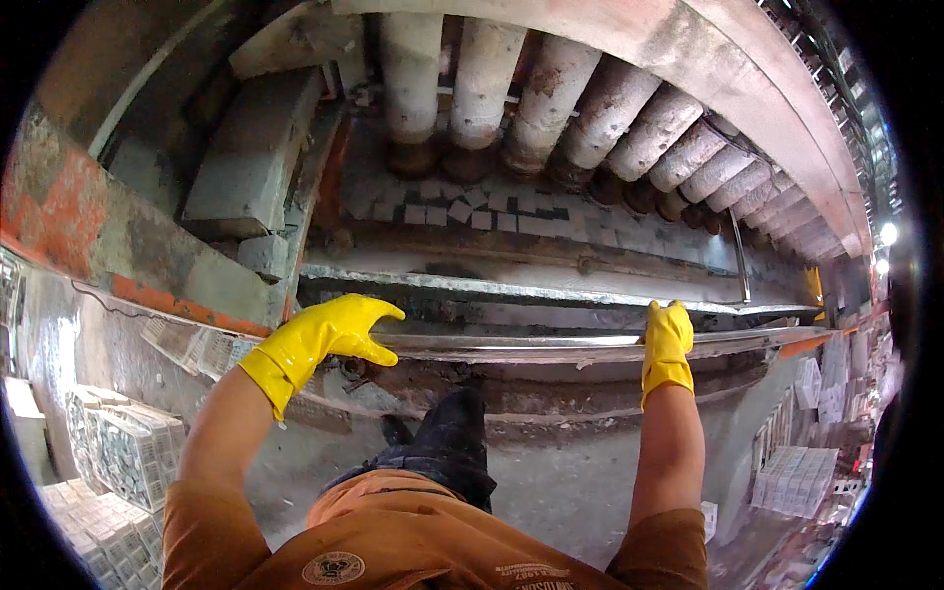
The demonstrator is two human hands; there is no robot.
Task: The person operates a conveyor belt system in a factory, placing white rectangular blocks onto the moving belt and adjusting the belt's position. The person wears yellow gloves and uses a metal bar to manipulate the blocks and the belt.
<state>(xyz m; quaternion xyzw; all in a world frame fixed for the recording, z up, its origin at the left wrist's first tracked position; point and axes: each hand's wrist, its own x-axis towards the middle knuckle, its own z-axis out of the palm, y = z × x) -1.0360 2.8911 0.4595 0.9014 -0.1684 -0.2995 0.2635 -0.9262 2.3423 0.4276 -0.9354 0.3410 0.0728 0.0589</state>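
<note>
Both of my hands wear yellow rubber gloves and reach to the front edge of a large machine. My left hand (329, 334) is open, thumb and fingers spread apart, by the left end of a long shiny metal rail (511, 344). Nothing shows between those fingers. Farther along, my right hand (669, 339) is closed over the same rail, its fingers curled and partly hidden. Behind the rail runs a pale, worn beam (472, 285). Small square pale tiles (472, 211) lie on the machine bed beyond it.
A row of thick, stained grey cylinders (551, 93) stands over the bed beneath a curved beam (678, 39). A thin upright metal rod (740, 256) is at the right. Stacked pale blocks (128, 452) stand at the left, and another stack (796, 480) at the right.
</note>
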